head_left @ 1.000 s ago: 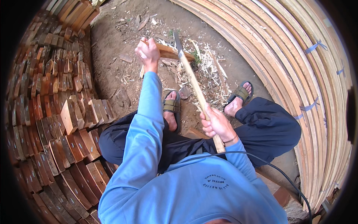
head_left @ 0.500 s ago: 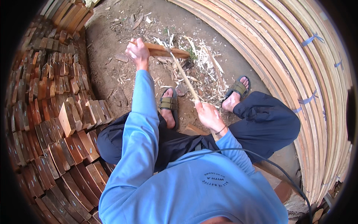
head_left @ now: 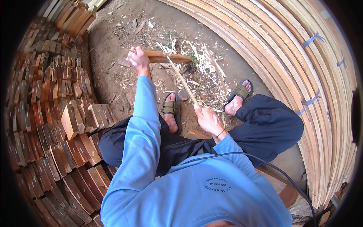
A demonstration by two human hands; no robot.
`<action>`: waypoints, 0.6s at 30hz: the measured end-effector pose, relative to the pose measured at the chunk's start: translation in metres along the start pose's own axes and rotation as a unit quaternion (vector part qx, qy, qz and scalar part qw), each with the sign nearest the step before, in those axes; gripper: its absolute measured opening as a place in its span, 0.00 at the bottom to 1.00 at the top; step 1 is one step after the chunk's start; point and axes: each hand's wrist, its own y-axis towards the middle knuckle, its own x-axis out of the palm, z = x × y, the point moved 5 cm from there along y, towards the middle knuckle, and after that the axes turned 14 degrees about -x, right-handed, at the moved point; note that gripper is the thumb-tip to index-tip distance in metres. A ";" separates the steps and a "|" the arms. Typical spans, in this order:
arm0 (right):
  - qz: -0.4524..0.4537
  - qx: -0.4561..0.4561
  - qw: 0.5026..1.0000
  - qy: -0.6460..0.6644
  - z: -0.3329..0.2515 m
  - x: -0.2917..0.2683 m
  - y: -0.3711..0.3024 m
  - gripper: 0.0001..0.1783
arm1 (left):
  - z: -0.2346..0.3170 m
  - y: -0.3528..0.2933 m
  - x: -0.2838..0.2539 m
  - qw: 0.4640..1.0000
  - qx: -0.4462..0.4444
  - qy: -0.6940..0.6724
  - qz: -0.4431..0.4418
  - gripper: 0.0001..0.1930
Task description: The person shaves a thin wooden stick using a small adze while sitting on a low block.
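My left hand (head_left: 138, 60) is closed round one end of a flat, reddish-brown tapered piece (head_left: 170, 57), which looks like wood and points to the right. My right hand (head_left: 208, 120) grips a long, thin pale stick (head_left: 183, 82) near its lower end. From that hand the stick slants up and left, and its far end crosses over the brown piece. I cannot tell whether the two touch there. Beneath them, pale wood shavings (head_left: 211, 72) lie scattered on the dirt ground.
Stacked boards, their ends showing, rise on my left (head_left: 45, 125). Long pale planks (head_left: 302, 75) with blue ties are piled along the right. My sandalled feet (head_left: 172, 108) stand either side of the stick. A black cable (head_left: 264, 160) runs across my shirt.
My right hand has shifted slightly left and toward me with the pale stick. My left hand and the brown piece have come slightly nearer to me.
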 end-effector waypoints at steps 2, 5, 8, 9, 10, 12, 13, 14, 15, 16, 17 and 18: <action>0.026 -0.020 0.999 -0.002 -0.026 -0.022 -0.009 0.37 | -0.002 -0.006 -0.003 1.000 0.003 0.000 -0.012 0.18; 0.127 -0.090 0.976 0.151 -0.063 -0.061 -0.014 0.38 | 0.001 -0.004 -0.002 1.000 -0.007 0.002 -0.013 0.17; 0.143 -0.058 0.976 0.151 -0.049 -0.047 -0.013 0.37 | 0.008 -0.006 0.000 1.000 -0.011 0.002 -0.025 0.17; 0.150 -0.047 0.976 0.150 -0.039 -0.038 -0.013 0.36 | 0.011 -0.008 0.001 0.999 -0.010 0.000 -0.031 0.17; 0.098 0.010 0.991 0.093 -0.008 -0.009 -0.009 0.36 | 0.014 -0.007 0.002 0.999 -0.015 -0.005 -0.030 0.17; 0.017 0.053 0.998 -0.015 0.029 0.017 -0.008 0.38 | 0.008 -0.006 0.003 0.999 -0.028 -0.010 -0.027 0.17; -0.018 0.094 0.995 -0.032 0.039 0.019 -0.008 0.39 | 0.001 -0.001 0.002 1.000 -0.010 -0.013 -0.016 0.17; -0.015 0.056 0.998 -0.023 0.029 0.011 -0.004 0.39 | -0.008 0.003 0.000 1.000 0.003 -0.016 0.001 0.17; -0.013 0.019 1.000 -0.014 0.017 0.002 0.000 0.39 | -0.016 0.008 -0.002 1.000 0.017 -0.019 0.018 0.17; -0.007 0.004 1.000 -0.005 0.014 -0.006 -0.009 0.40 | -0.002 0.000 0.006 0.999 -0.022 0.015 -0.035 0.17; -0.009 0.023 1.000 0.007 0.015 -0.009 -0.008 0.40 | 0.010 -0.002 0.009 0.999 -0.013 0.005 -0.035 0.17; -0.011 0.041 0.999 0.018 0.016 -0.010 -0.009 0.40 | 0.020 -0.007 0.010 0.999 -0.004 -0.006 -0.034 0.17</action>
